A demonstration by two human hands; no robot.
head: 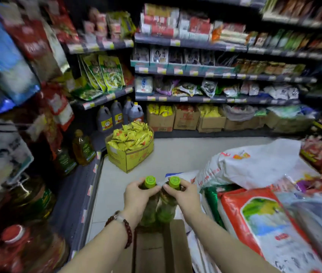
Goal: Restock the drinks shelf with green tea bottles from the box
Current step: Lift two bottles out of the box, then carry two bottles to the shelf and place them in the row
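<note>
While the view is blurred along its edges, the left side at 9 o'clock shows a shelf unit [89, 186] crowded with hanging packets and, lower down, large oil bottles [83, 147] in amber and green. At 7 o'clock a red-capped jug [13, 236] sits low on that unit. Toward 11 o'clock, 4 dark jugs [119, 115] stand on the floor, and just below them a yellow carton [130, 157] is heaped with yellow sachets.

Near 6 o'clock the left hand [136, 196], a bead bracelet [127, 228] on its wrist, curls its fingers and thumb around the neck of the left green tea bottle [149, 205]. Touching it on the right, the right green tea bottle [167, 208] is gripped the same way at the neck by the right hand [182, 196]. Both bottles stand upright, green caps up, their bases at the top edge of the brown cardboard box [162, 247], which lies on the pale floor between the forearms.

At 4 o'clock, stacked rice sacks [264, 219] in white, red and green lie just beside the box. Across 12 to 2 o'clock, back shelves [205, 71] hold packaged foods, with open cartons [185, 117] lined up beneath.
</note>
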